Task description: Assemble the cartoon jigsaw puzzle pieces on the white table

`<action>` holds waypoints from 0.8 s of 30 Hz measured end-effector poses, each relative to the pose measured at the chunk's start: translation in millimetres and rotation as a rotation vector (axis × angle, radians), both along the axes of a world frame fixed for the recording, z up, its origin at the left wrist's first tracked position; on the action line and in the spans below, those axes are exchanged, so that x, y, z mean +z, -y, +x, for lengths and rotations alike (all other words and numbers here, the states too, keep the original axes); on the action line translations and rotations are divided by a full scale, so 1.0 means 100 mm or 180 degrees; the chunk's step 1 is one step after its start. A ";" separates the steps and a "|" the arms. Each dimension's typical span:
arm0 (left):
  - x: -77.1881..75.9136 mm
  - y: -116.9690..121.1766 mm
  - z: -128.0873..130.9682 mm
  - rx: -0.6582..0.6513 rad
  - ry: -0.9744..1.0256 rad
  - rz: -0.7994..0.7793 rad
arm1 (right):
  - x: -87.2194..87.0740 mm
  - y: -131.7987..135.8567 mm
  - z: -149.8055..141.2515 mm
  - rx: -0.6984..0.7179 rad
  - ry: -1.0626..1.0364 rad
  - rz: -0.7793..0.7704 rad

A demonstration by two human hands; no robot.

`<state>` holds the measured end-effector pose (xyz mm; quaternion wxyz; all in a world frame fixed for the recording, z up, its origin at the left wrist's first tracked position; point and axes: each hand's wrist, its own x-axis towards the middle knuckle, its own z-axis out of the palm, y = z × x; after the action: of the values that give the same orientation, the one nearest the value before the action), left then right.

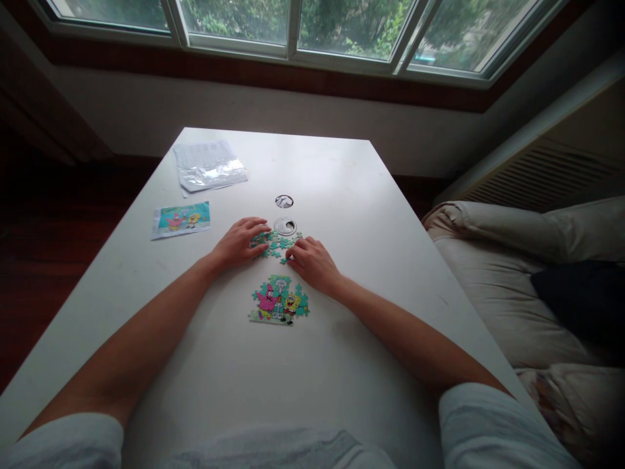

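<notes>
My left hand (241,241) rests on the left side of a spread of loose jigsaw pieces (275,245), its fingers stretched out and slightly apart. On the opposite side, my right hand (312,262) has its fingers bent, the tips together at a small green puzzle piece. How firmly it grips that piece is hard to see. Nearer to me lies a partly joined jigsaw puzzle (279,301) with a pink, a pale tall and a yellow cartoon figure on a green background. Its upper and right edges are uneven.
Two round inset discs (285,226) lie just beyond the pieces on the white table (312,172). At left are a picture card (181,219) with the same figures and a clear plastic bag with papers (209,167). A beige sofa (481,280) stands along the right.
</notes>
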<state>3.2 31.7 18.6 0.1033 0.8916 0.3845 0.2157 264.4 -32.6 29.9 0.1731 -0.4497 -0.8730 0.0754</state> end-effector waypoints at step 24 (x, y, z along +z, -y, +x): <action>0.27 0.37 0.41 -0.0559 0.0033 0.0170 | 0.01 -0.11 0.17 -0.0168 -0.2227 -0.0649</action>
<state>44.2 -5.4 45.5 0.1000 0.9232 0.2985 0.2207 281.0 -21.3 30.9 0.4174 -0.4340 -0.7370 0.3069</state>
